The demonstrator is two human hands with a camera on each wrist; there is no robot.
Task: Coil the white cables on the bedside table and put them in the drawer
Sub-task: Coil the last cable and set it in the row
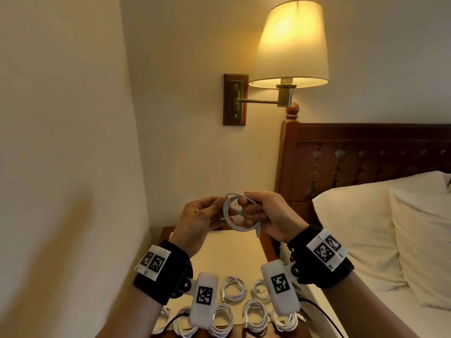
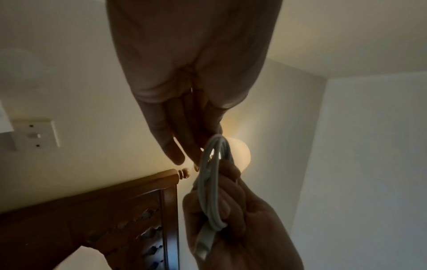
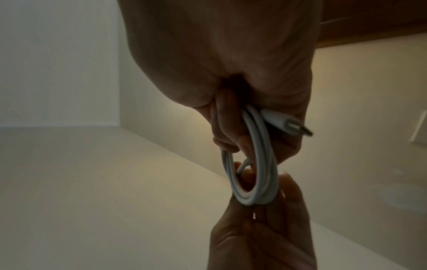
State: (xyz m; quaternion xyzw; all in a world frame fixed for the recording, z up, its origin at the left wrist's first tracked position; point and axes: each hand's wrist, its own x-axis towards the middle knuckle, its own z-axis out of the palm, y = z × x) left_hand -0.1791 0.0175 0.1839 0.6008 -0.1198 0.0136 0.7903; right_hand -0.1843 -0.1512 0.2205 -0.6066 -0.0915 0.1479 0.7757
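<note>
Bedside surface (image 1: 234, 254) below carries coiled cables (image 1: 233, 288), several half hidden behind the wrist cameras (image 1: 204, 302). Above it, the right grip (image 1: 266, 215) is clenched round a white cable coil (image 1: 240, 228). The left grip (image 1: 202, 215) pinches its opposite edge, fingertips partly hidden.

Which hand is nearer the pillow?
Right. The right hand holds the cable coil on the side toward the pillow; the left hand is on the far side.

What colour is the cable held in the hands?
The cable is white, clearest in the head view.
</note>
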